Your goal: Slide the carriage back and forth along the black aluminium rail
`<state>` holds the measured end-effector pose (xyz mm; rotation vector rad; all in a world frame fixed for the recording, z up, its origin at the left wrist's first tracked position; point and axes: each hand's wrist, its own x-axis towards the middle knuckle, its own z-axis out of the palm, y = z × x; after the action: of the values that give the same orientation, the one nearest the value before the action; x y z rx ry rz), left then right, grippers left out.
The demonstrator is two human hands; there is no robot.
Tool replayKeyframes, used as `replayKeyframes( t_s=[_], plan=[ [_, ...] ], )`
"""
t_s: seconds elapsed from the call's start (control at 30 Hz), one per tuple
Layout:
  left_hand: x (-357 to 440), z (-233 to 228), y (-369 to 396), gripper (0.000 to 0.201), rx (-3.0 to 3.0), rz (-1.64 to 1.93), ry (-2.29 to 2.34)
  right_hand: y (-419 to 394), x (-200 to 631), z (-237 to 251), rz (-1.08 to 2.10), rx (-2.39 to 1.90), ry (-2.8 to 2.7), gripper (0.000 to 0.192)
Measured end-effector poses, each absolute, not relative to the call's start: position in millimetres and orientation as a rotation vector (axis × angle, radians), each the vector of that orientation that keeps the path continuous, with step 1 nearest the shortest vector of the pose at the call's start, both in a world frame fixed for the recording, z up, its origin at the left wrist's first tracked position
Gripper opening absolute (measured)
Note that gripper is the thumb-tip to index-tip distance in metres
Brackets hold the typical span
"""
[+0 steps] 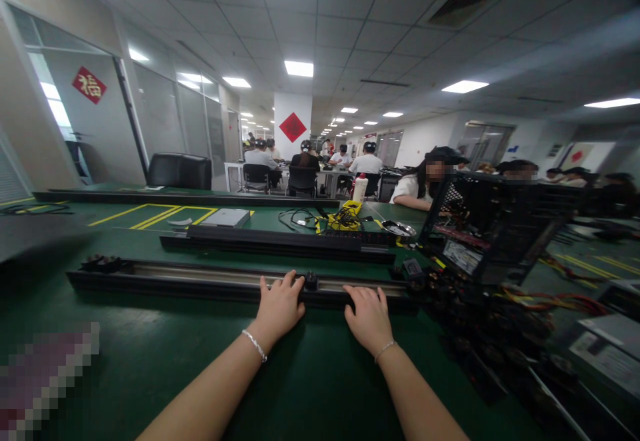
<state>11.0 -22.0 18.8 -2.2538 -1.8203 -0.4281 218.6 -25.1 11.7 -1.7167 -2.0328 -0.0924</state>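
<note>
Both hands rest on rail's near edge.

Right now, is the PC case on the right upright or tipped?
Tipped: the PC case leans at an angle, its open side showing boards and cables.

Left hand and right hand rest on the black rail.

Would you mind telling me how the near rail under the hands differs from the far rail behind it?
The near rail shows a pale channel; the far rail looks all black. The near rail has both hands, left and right, on it; the far rail is untouched. Both lie lengthwise on the green table.
</note>
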Motion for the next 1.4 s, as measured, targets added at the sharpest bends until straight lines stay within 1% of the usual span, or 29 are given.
replayKeyframes(
  t_s=[0.23, 0.4, 1.27, 1.4],
  plan=[
    [13, 10, -21, 0.049, -2.249, -0.514, -1.698, -25, 219, 9, -0.105, -1.698, -2.025, 0.041],
    [10, 9, -20, 0.049, -2.276, -0.551, -1.696, -25, 219, 10, -0.096, -1.711, -2.023, 0.040],
    [15, 17, -24, 0.054, -2.292, -0.494, -1.764, -25, 218, 10, -0.164, -1.726, -2.039, 0.039],
    [20, 15, -25, 0.053, -2.257, -0.531, -1.736, -25, 218, 10, -0.170, -1.738, -2.039, 0.039]
  ],
)
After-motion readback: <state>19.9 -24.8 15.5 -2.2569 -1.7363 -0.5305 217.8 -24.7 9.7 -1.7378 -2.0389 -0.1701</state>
